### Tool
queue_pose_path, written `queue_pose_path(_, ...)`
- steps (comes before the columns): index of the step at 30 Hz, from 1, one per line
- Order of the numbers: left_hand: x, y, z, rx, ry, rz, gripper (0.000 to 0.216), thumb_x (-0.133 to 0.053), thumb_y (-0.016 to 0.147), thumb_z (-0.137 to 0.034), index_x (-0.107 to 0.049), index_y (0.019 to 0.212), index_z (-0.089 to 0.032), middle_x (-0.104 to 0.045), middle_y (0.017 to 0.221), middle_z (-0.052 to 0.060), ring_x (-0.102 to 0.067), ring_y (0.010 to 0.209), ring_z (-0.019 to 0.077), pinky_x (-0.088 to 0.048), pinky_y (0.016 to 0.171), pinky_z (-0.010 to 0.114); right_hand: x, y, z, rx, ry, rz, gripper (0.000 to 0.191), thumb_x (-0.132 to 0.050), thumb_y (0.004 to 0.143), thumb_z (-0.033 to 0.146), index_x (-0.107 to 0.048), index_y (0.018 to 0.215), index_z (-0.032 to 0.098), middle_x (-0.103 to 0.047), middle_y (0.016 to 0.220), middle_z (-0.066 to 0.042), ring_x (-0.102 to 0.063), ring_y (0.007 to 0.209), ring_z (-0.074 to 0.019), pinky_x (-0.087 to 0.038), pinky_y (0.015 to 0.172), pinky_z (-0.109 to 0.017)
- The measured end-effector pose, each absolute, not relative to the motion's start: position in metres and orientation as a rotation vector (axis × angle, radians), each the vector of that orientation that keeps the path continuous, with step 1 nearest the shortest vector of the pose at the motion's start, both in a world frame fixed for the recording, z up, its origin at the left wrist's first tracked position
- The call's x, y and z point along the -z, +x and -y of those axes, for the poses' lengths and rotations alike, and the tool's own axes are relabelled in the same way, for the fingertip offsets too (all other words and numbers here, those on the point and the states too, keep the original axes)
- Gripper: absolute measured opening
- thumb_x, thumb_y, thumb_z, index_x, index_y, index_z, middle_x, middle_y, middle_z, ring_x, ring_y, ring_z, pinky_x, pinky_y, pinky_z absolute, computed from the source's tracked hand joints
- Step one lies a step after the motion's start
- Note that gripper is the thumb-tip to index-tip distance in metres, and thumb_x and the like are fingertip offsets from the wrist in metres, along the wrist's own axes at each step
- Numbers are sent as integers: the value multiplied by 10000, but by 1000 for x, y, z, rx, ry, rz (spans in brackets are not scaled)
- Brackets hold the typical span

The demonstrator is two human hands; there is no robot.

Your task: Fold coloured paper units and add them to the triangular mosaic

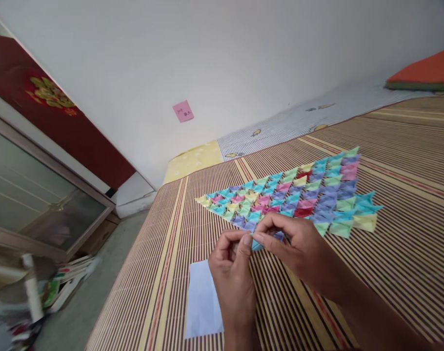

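A flat panel of several interlocked folded paper triangles [298,192], blue, green, pink, yellow and purple, lies on a striped bamboo mat [401,146]. My left hand [232,273] and my right hand [298,246] meet at the panel's near edge. Both pinch a small blue folded paper piece [256,244] between thumb and fingertips, right against the panel. Most of that piece is hidden by my fingers.
A pale blue sheet of paper [203,302] lies on the mat under my left wrist. A pink sticky note [183,111] is on the white wall. An orange cushion [427,70] sits far right. Clutter of books [57,287] covers the floor at left, below a glass door.
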State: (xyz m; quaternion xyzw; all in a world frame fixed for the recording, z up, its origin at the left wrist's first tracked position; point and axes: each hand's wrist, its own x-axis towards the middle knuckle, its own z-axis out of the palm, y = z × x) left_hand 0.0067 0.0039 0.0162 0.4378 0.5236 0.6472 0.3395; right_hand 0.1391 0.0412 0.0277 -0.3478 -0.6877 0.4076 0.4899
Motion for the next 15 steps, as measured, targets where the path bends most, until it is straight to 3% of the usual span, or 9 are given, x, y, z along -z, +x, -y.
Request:
queue_pose_path(4, -14, 7, -5, -1763, 1034, -1337, 182, -758, 855, -360, -723, 850, -181, -695, 800, 12, -640, 776, 148, -518, 754, 249, -26, 135, -40, -987, -837, 1651, 238, -597, 951, 331, -596, 756, 194, -520, 662, 28, -489, 631, -141, -385, 564, -262)
queue_pose_path(10, -17, 3, -6, -1495, 981, -1131, 223, -849, 761, -312, -694, 760, -152, -658, 668, -2, -588, 639, 105, -474, 631, 195, -26, 139, -40, -985, -869, 1594, 275, -596, 962, 370, -625, 754, 192, -558, 680, 20, -502, 645, -143, -405, 593, -262)
queue_pose_path(15, -13, 9, -6, -1702, 852, -1070, 174, -833, 786, -271, -699, 793, -161, -683, 717, -4, -629, 682, 102, -508, 692, 196, -24, 137, -40, -1039, -841, 1595, 198, -621, 945, 329, -625, 799, 196, -542, 689, 31, -487, 649, -137, -398, 588, -253)
